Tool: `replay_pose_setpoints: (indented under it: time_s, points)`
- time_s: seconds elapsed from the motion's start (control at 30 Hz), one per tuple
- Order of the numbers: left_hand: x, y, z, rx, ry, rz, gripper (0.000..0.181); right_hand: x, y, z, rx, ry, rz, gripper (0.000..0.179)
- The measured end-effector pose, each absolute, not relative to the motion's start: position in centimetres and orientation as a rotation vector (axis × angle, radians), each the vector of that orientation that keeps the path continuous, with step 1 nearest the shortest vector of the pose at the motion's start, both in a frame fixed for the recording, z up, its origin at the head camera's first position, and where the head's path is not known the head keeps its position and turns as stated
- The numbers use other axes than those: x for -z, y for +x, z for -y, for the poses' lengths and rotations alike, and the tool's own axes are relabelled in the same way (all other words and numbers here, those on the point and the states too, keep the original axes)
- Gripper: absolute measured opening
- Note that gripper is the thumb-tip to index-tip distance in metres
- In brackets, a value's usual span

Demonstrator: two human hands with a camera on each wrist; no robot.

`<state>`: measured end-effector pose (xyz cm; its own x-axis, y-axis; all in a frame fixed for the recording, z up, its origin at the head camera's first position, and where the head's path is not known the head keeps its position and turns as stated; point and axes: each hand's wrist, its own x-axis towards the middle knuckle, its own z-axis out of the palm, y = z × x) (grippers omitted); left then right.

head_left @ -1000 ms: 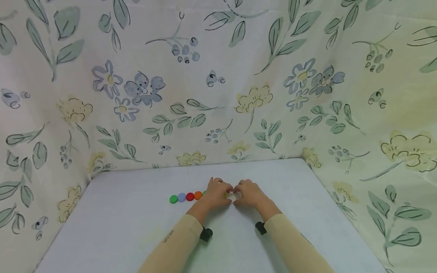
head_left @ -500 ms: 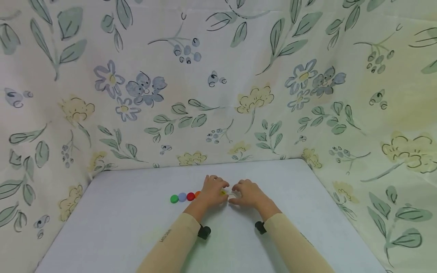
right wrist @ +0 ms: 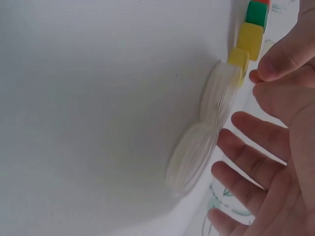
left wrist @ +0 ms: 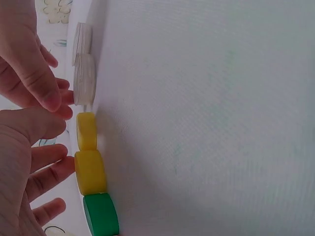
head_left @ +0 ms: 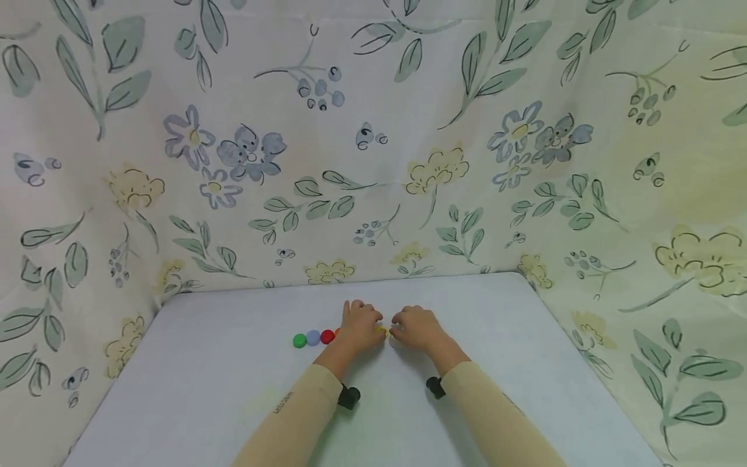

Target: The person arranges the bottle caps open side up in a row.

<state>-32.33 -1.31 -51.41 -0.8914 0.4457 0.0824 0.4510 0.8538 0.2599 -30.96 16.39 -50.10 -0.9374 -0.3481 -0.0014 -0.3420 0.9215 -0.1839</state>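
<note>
Seeing two clear discs [left wrist: 84, 79] on white bench [head_left: 204, 402], edges touching, just beside yellow discs [left wrist: 90, 172]. Left hand [head_left: 360, 326] and right hand [head_left: 419, 328] loosely spread close by; we see neither holding anything. We judge clear discs light, stiff, slippery: pinch by rims.

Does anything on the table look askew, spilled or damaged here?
Nothing stands out. The two clear round discs, two yellow discs and the green disc beside them lie in a row on the white table, with no visible spill or damage.
</note>
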Motion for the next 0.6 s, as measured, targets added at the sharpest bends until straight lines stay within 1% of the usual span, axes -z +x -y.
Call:
replay_pose_setpoints:
  time_s: [0.37, 0.6]
  points:
    - [51.8, -32.4, 1.2, 0.446, -0.687, 3.061, 0.022, 49.8, -31.4, -14.3, 0.147, -0.436, -3.006, 0.023]
    - [51.9, -32.5, 1.2, 0.446, -0.679, 3.076, 0.02, 49.4, -31.4, -13.8, 0.193, -0.406, -2.985, 0.019]
